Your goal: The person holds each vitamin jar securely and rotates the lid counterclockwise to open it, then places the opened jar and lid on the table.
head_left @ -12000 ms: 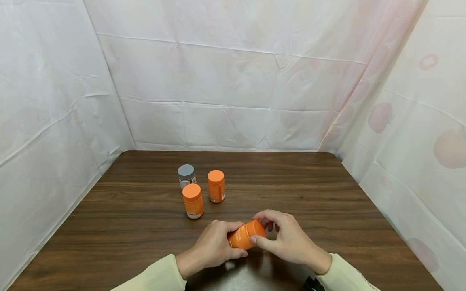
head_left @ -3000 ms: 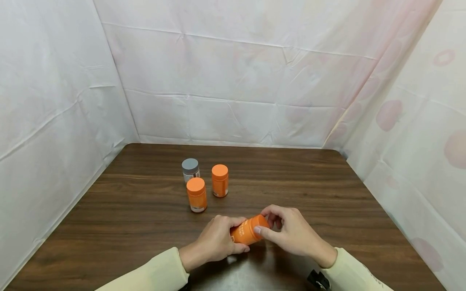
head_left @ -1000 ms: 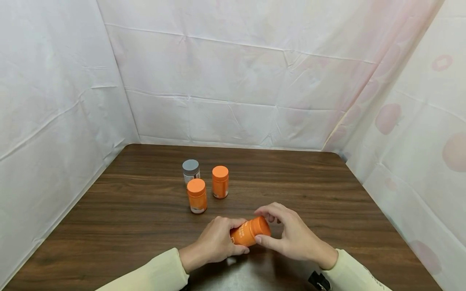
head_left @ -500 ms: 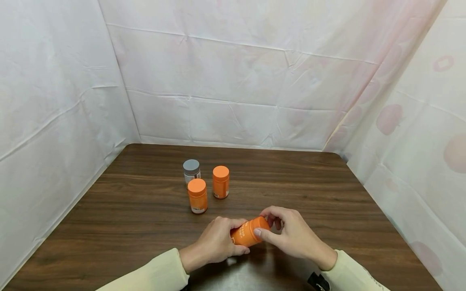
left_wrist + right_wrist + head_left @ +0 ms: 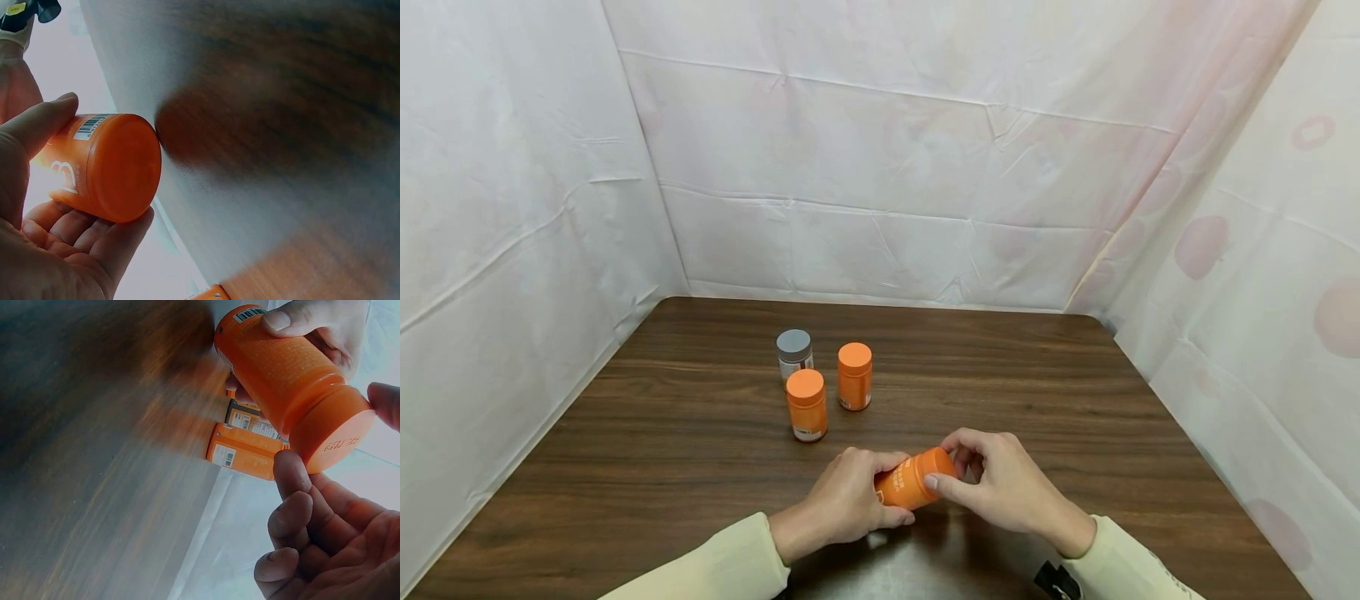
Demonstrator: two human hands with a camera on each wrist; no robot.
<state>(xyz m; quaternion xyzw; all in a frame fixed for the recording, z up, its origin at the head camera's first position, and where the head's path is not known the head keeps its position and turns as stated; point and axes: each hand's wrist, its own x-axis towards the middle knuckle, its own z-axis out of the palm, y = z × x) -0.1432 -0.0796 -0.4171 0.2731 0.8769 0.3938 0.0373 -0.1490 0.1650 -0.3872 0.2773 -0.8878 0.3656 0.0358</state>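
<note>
My left hand (image 5: pixel 842 500) grips the body of an orange pill bottle (image 5: pixel 901 487), thumb and fingers on opposite sides. The bottle tilts over the table, its cap end to the right; its base shows in the left wrist view, close to the tabletop, and I cannot tell whether it touches. My right hand (image 5: pixel 1003 483) pinches the orange cap (image 5: pixel 331 428) between thumb and fingertips, while its other fingers curl below. The cap sits on the bottle, raised lettering on its top. In the left wrist view a barcode (image 5: pixel 91 127) shows near the base.
Two upright orange bottles, one in front (image 5: pixel 807 410) and one to its right (image 5: pixel 855 379), stand beyond my left hand. A grey-capped bottle (image 5: pixel 794 346) is partly hidden behind the front one. White patterned sheets (image 5: pixel 880 167) enclose the dark wooden table (image 5: pixel 1037 375) behind and at both sides.
One second ago my right fingers were spread off the cap's far side; they have closed back onto it. My left hand keeps its grip. Since the oldest frame the head view has shifted slightly.
</note>
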